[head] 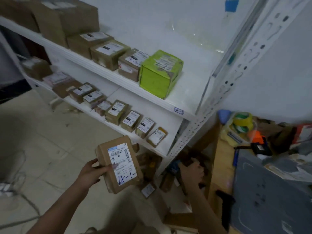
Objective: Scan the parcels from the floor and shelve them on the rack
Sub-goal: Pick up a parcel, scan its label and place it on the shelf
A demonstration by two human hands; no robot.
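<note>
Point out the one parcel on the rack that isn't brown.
The bright green box at the right end of the upper shelf; the other parcels are brown cardboard.

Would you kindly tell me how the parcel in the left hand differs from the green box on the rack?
The brown parcel is plain cardboard; the green box is bright lime. The parcel is flat and slim; the box is blocky and looks bulkier. The left hand holds the parcel in the air; the box rests on the upper shelf. Both carry a white printed label.
</note>
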